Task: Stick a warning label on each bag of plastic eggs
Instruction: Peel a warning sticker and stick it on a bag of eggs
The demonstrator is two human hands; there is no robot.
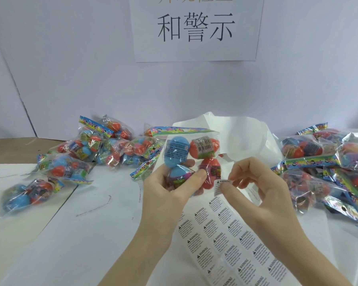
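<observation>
Bag of plastic eggs (191,159), held up at the centre of the frame, is the one being worked on: the left hand (174,182) grips it from below, fingers curled under the clear film and the thumb pressed across its front, with blue and red eggs showing through. Just to the right of it, the right hand (254,182) pinches a single warning label (219,187) between thumb and forefinger; the label hangs close to the lower right edge of the bag but is apart from it, so this bag is not yet labelled.

Below the hands, in the lower middle of the frame, lies the label sheet (225,234) on the bench (70,234), with many printed warning stickers on it in rows, so supply is not the limit.

A pile of bags (87,153) lies in the left middle of the frame, and a second heap (329,168) fills the right edge. Whether either carries labels is too small to tell; my guess is that one side is finished stock and the other waiting, but I cannot say which. White crumpled wrapping (246,137) sits behind the held bag, and a paper sign (196,27) hangs on the wall at the top. Judged so, much seems left.
</observation>
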